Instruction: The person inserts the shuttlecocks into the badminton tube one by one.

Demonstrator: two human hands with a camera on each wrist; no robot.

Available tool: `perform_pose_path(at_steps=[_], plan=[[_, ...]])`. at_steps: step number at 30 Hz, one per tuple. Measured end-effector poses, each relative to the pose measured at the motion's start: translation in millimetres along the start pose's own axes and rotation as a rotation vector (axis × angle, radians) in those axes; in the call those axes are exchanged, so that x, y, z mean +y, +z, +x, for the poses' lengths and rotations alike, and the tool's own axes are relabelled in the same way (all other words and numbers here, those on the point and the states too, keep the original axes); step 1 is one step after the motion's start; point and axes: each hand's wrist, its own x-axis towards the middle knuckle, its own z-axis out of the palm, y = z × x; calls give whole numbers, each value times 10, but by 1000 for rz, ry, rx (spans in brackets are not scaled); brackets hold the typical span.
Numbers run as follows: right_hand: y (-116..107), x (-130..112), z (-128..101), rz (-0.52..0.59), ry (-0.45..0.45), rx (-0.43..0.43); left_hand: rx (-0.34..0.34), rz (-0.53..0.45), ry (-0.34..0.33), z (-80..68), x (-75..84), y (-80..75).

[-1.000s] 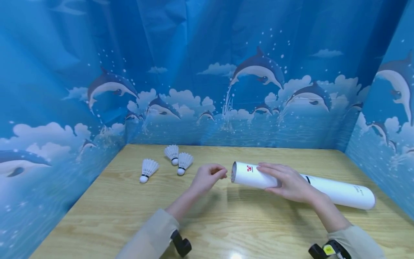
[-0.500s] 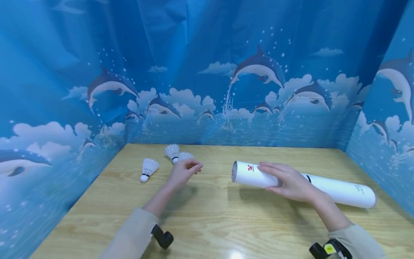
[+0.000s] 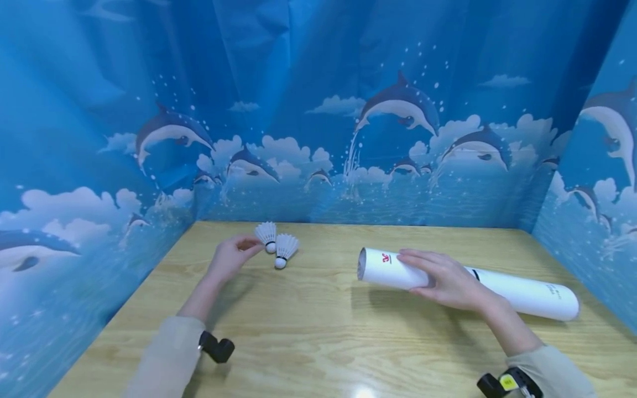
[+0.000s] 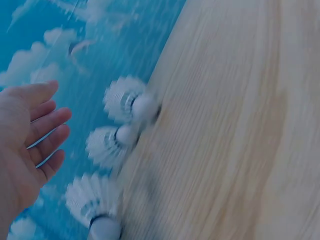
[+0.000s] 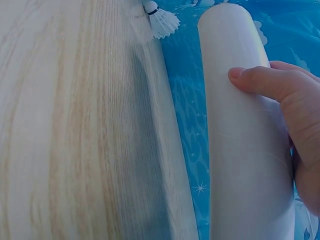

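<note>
My right hand (image 3: 445,279) grips a long white shuttlecock tube (image 3: 522,293), thumb on the near side and fingers over the top. The tube's end with the red mark is raised off the table and faces left; its other end lies low at the right. In the right wrist view the thumb (image 5: 260,82) presses on the white tube (image 5: 245,165). My left hand (image 3: 231,258) hovers at the left with nothing in it, its fingers loosely bent in the left wrist view. Two white feather shuttlecocks (image 3: 285,249) (image 3: 266,235) lie beside it; a third shuttlecock (image 4: 95,202) is hidden behind the hand in the head view.
The wooden table (image 3: 318,337) has a blue dolphin-printed sheet (image 3: 308,121) standing along its back and sides. A black wrist camera (image 3: 217,347) sits on the left sleeve, another wrist camera (image 3: 492,385) on the right.
My left hand has moved left, away from the tube's open end, past two shuttlecocks and over the leftmost one. My right hand and the tube have stayed in place.
</note>
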Motion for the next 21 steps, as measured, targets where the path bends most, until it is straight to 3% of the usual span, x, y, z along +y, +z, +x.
perform_pose_path(at_steps=[9,14,21], plan=[[6,17,7,6,-21,6,4,87,-21,35,-238,-322],[-3,3,1,2,-3,-3,-19,116,-26,72,-340,-422],[2,-11,-1,-6,22,-15,-89,116,-90,83,-482,-477]])
